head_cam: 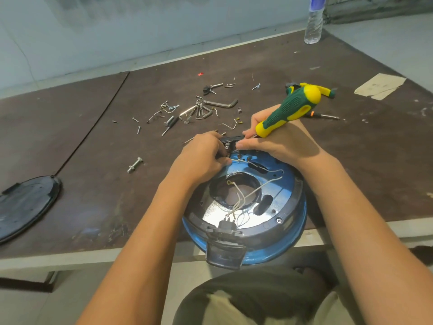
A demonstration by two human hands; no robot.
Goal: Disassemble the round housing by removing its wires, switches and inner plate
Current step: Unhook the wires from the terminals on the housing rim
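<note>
1. We see both hands meet over the far rim of the round housing. It lies open side up between the forearms on the table, with its black tab reaching past the table's near edge.
2. The left hand is curled. Its thumb and forefinger appear to pinch the end of one of the white wires, though the fingers hide the contact itself.
3. The right hand grips the green-and-yellow screwdriver low down. The handle juts up and away over the knuckles, and the tip is lost behind the fingers at the rim.
4. From the left thumb the white wires trail over the shiny inner plate and its central opening. They run to a black switch at the rim nearest the forearms.
5. Just beyond the left hand we find scattered screws and a bunch of hex keys.
6. Beyond the right hand lie a second yellow-handled tool and a slim screwdriver.
7. A bolt rests to the left of the left hand.
8. A black round cover lies well off to the left of the left forearm.
9. A clear bottle stands far beyond the right hand.
</note>
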